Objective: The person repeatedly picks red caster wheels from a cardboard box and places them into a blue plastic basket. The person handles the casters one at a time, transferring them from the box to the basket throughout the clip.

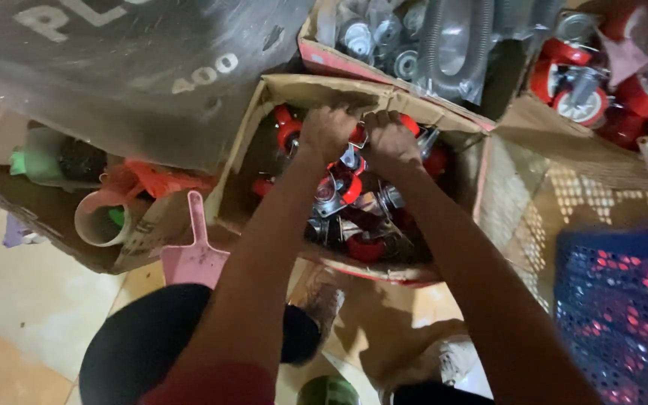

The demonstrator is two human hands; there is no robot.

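Both your hands are curled shut over the far wall of the box [316, 88], left hand [328, 133] and right hand [389, 139] side by side, knuckles touching or nearly so. Each grip closes on the cardboard rim, fingers hooked over the far side and hidden there.

The casters [343, 184] lie just beneath and toward you from both grips, a heap of red wheels in metal brackets filling the box. The box's long axis runs left to right across your view; neither hand is clearly nearer the heap.

Just left of the box, a pink scoop [193, 251] stands handle up. Further left, a second carton [54, 217] holds a pale cup and green and orange bits. Above it leans a dark board [129, 82] with white lettering. At the far right, another carton [586, 90] of red casters; nearer you, a blue crate [624, 315].
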